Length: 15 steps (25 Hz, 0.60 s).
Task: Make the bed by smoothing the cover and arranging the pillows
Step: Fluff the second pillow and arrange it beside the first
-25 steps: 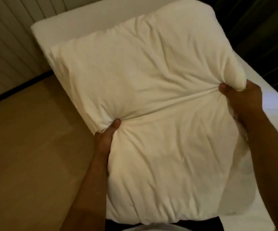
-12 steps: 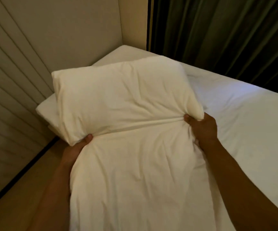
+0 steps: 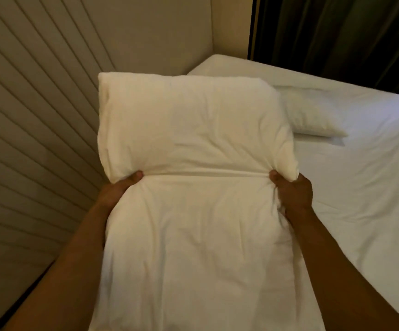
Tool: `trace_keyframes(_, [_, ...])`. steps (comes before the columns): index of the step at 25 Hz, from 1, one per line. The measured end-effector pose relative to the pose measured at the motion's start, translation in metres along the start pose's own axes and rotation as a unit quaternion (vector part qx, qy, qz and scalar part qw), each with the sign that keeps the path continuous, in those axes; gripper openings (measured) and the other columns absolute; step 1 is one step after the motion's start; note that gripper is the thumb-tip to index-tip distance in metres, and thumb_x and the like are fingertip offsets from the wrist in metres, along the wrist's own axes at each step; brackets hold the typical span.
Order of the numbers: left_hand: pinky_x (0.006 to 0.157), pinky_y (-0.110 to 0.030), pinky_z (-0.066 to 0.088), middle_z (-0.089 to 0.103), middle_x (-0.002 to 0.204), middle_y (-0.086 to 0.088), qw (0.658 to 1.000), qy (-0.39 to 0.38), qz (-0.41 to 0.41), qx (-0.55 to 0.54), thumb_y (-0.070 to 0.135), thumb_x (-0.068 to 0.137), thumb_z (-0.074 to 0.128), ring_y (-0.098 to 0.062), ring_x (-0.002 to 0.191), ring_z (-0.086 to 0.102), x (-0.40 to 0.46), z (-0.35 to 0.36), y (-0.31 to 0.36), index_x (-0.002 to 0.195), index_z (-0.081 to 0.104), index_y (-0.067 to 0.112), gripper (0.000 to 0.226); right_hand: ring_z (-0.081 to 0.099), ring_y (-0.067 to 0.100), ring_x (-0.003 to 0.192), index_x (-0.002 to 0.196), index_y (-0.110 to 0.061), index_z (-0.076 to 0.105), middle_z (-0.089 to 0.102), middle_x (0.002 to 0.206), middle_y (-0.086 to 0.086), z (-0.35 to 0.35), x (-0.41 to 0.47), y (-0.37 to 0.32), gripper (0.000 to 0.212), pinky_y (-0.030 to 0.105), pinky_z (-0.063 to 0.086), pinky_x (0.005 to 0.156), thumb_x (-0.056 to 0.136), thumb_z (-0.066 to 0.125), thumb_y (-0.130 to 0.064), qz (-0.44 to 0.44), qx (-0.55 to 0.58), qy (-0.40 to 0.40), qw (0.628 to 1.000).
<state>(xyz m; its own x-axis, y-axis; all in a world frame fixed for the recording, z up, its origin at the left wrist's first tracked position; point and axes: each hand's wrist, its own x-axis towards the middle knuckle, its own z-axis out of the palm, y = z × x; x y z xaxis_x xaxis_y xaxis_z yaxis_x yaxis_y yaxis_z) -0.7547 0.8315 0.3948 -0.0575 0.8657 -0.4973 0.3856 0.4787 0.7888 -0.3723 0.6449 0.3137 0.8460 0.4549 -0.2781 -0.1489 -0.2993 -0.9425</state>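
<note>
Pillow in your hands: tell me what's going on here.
A person is making a bed. Both hands hold one white pillow up over the near side of the bed: the left hand grips its left edge, the right hand its right edge, bunching the cloth into a crease across the middle. A second pillow already lies flat at the head, by the wall panel. The held pillow is not yet set down.

Two white pillows: one [image 3: 193, 130] pinched between the left hand [image 3: 116, 191] and the right hand [image 3: 292, 194], a second [image 3: 313, 115] lying beyond the right hand. One bed [image 3: 372, 175] with one white cover, and one dark curtain [image 3: 337, 37].
</note>
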Motion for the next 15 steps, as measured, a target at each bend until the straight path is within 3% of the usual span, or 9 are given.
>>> trace_keyframes(6, [0.095,-0.035,0.044,0.052,0.146,-0.014,0.997,-0.055,-0.049,-0.007,0.057,0.065,0.085,-0.027,0.126,0.054,0.126,-0.067,-0.006,0.140,0.053,0.005,0.097,0.069,0.030,0.096,0.102,-0.019,0.071,0.072,0.093,0.006,0.147,-0.016,0.023,0.043,0.042,0.056,0.088,0.071,0.085,-0.046,0.049,-0.033,0.007,0.998])
trace_keyframes(9, [0.103,-0.037,0.044,0.053,0.143,-0.013,0.995,-0.067,-0.065,0.018,0.061,0.064,0.085,-0.028,0.128,0.054,0.215,-0.104,0.025,0.140,0.053,0.006,0.099,0.069,0.031,0.096,0.106,-0.017,0.072,0.072,0.094,0.007,0.236,-0.007,-0.001,0.047,0.045,0.056,0.091,0.070,0.086,-0.045,0.057,-0.040,0.025,0.997])
trace_keyframes(13, [0.100,-0.043,0.051,0.063,0.134,-0.002,0.992,-0.080,-0.082,0.044,0.073,0.043,0.088,-0.024,0.114,0.065,0.372,-0.133,0.053,0.132,0.060,0.017,0.109,0.069,0.027,0.091,0.106,-0.018,0.072,0.073,0.093,0.005,0.313,0.038,-0.060,0.048,0.042,0.057,0.088,0.068,0.087,-0.044,0.053,-0.026,0.040,0.997])
trace_keyframes(15, [0.098,-0.041,0.053,0.070,0.123,0.001,0.991,-0.103,-0.070,0.044,0.073,0.041,0.089,-0.019,0.107,0.069,0.456,-0.124,0.081,0.125,0.065,0.021,0.102,0.069,0.027,0.092,0.102,-0.021,0.073,0.074,0.094,0.004,0.342,0.072,-0.084,0.051,0.044,0.057,0.088,0.064,0.086,-0.051,0.039,-0.023,0.067,0.997])
